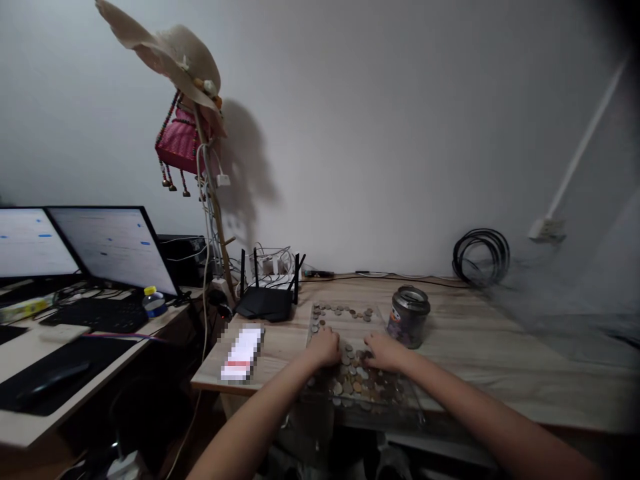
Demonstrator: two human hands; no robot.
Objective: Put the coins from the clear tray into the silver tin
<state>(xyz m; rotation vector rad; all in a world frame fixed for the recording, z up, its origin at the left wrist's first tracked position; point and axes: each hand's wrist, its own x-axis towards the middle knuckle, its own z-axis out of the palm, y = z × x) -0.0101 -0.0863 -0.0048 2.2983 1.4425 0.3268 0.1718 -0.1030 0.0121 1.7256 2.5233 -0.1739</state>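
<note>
Many loose coins (357,387) lie on a clear plastic sheet or tray (350,327) at the table's front edge. More of them form a curved line along its far and left sides. My left hand (326,347) rests at the left of the pile with its fingers curled in; whatever they hold is hidden. Over the right part of the pile is my right hand (384,351), bent fingers touching the coins and a gap showing between them. Just beyond my right hand stands a dark round tin (409,318) with a grey lid.
A phone with a blurred screen (243,353) lies left of the coins. Behind it sits a black router (266,303) among cables. A coiled black cable (481,257) leans at the wall. Left are monitors (113,243) on another desk and a hat (185,57) on a stand.
</note>
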